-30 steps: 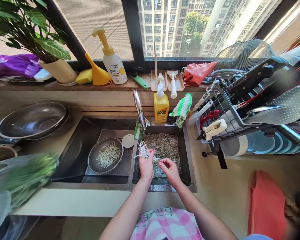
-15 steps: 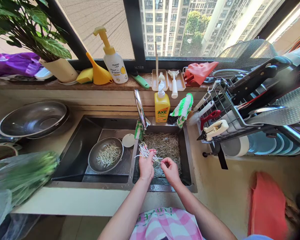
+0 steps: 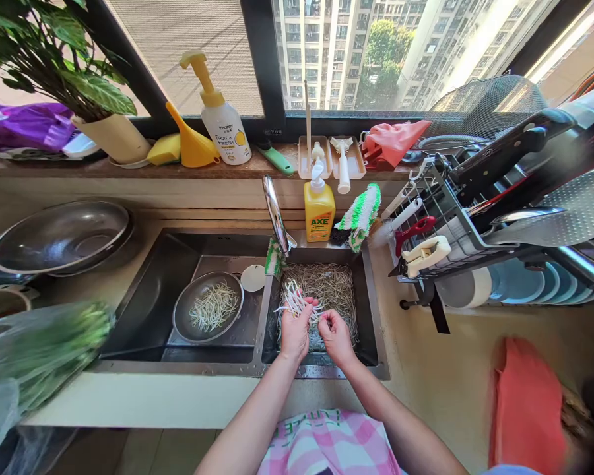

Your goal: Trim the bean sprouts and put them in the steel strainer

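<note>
Bag [image 3: 54, 356] of greens: far left on the table [image 3: 143, 398], near edge, probably parked there to leave the sink free. Pan [image 3: 62, 234] sits just beyond it, further from the person.

Left basin [image 3: 148, 310]: bowl [image 3: 181, 310] of pale sprouts, slightly tilted toward the camera as seen. Placed toward the divider side, so likely within short reach of the left hand. White disc [image 3: 253, 278] beside the bowl, right and far; can't tell what it is.

Left hand [image 3: 296, 330]: over the right basin [image 3: 370, 310], near the divider, curled around a loose bunch of sprouts [image 3: 293, 298]. Thumb on top, strands fanned out past the fingers; my read is that this leaves ends exposed for the other hand. Tap [image 3: 274, 211] stands on the far side, spout above the divider area.

Right hand [image 3: 335, 336]: just right of the bunch, thumb and finger pinched narrow by the strand ends. Can't tell if a strand is in the pinch. Under both hands, a mass of sprouts [image 3: 331, 280] lies in the right basin, so anything dropped should land back there.

Soap [image 3: 319, 218] and cloth [image 3: 361, 214]: far rim, presumably for reach without crowding the hands. Rack [image 3: 455, 224]: right end, on the table.
</note>
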`<move>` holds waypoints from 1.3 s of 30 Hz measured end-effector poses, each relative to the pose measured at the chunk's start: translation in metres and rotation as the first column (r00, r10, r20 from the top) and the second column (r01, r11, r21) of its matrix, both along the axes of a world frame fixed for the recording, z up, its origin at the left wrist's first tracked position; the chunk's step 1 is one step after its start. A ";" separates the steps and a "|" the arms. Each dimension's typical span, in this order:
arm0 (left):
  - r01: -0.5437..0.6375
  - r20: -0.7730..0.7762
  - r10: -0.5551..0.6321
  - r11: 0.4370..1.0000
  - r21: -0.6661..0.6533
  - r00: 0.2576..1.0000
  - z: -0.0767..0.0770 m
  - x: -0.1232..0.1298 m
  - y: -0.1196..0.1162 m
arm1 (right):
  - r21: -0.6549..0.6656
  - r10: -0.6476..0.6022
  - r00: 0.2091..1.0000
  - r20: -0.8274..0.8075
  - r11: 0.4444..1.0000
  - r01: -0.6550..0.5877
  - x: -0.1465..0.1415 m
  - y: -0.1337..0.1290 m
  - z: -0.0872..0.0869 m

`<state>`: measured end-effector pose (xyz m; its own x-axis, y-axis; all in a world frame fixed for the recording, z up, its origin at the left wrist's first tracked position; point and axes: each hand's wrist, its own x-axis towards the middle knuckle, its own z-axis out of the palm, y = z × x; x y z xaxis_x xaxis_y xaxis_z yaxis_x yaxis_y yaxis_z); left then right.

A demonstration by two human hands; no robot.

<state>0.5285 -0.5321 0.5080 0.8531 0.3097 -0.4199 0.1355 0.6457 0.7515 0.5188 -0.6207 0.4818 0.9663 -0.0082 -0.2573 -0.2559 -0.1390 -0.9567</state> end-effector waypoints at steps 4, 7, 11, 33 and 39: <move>-0.034 -0.051 0.030 0.997 -0.074 0.998 -0.001 0.004 0.006 | 0.279 0.014 0.989 -0.146 0.960 0.028 0.001 0.002 0.010; -0.075 -0.060 0.069 0.992 -0.098 0.996 -0.001 0.007 0.012 | 0.377 0.028 0.985 -0.168 0.925 0.038 0.001 -0.002 0.018; -0.106 -0.049 0.101 0.989 -0.106 0.994 -0.001 0.009 0.015 | 0.343 0.054 0.984 -0.169 0.939 0.008 -0.001 -0.005 0.024; -0.122 -0.057 0.115 0.981 -0.151 0.992 0.000 0.007 0.010 | 0.332 -0.020 0.992 -0.127 0.941 0.062 -0.004 -0.004 0.019; -0.101 -0.043 0.097 0.989 -0.108 0.994 0.002 0.007 0.006 | 0.285 0.137 0.989 -0.051 0.951 -0.117 0.000 -0.003 0.032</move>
<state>0.5351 -0.5262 0.5101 0.8034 0.3423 -0.4871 0.0932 0.7358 0.6708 0.5193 -0.6234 0.5142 0.9345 0.1954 -0.2975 -0.3203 0.0966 -0.9424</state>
